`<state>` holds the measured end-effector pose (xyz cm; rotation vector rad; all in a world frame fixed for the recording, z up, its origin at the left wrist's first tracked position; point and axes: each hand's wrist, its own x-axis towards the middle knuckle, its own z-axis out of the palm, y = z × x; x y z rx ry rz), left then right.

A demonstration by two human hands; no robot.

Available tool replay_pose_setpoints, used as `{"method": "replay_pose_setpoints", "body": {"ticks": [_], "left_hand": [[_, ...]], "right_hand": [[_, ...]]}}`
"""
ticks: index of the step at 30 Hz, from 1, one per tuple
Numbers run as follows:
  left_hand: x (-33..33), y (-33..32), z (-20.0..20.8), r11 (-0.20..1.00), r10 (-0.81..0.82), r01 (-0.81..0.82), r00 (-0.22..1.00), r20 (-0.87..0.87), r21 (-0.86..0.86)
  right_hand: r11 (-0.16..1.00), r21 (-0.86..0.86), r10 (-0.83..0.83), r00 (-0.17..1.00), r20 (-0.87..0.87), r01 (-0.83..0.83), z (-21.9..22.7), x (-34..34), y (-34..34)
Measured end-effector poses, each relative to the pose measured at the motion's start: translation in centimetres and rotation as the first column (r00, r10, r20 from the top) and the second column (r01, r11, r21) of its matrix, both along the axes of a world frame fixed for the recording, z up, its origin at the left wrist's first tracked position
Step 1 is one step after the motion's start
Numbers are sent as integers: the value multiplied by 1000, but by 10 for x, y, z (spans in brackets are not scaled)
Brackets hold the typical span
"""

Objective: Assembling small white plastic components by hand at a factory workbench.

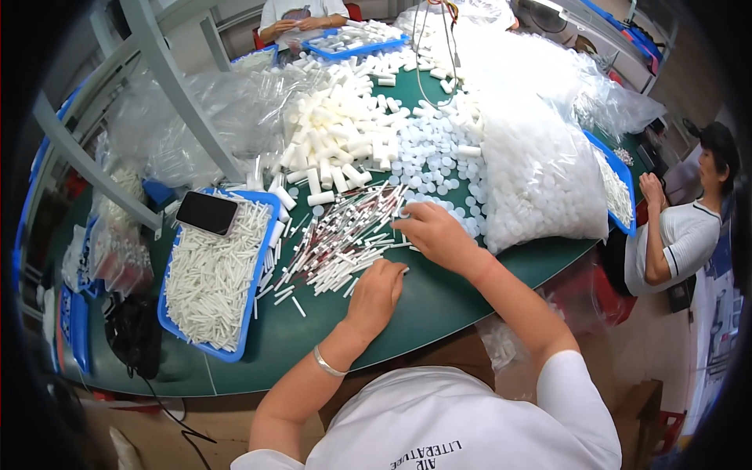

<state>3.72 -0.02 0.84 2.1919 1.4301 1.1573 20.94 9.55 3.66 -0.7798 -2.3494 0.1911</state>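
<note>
A heap of thin white tubes with dark reddish rods (337, 239) lies spread in front of me on the green table. My left hand (374, 299) is at the near right edge of this heap, fingers curled in. A small white tip shows at its fingertips, too small to name. My right hand (440, 235) hovers at the heap's right side with thumb and fingers drawn together; what they pinch, if anything, is hidden. Beyond it lie scattered translucent round caps (429, 160).
Left stands a blue tray (245, 333) full of white sticks, a black phone (207, 213) on top. Thick white cylinders (333, 129) pile up behind. A bulging clear bag (544, 180) sits right. Grey metal posts (176, 86) rise at left. Co-workers sit at right (681, 227) and far side.
</note>
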Motion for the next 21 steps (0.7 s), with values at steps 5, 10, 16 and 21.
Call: {"method": "replay_pose_setpoints", "body": {"ticks": [5,10,16,21], "left_hand": [[-5,0,1,986,37,-16,991,126,-164],[-8,1,11,939,108,-29,971,213,-342],[-15,5,12,897,210,117,736,643,-426],[-15,3,19,847,237,204,681,693,-490]], "right_hand": [[985,144,51,951,306,-99,-15,-24,51],[966,171,154,961,228,-195,-8,-29,61],[962,-261,49,992,-120,-79,32,-14,2],[960,-275,1,983,-186,-53,27,-1,-36]]}}
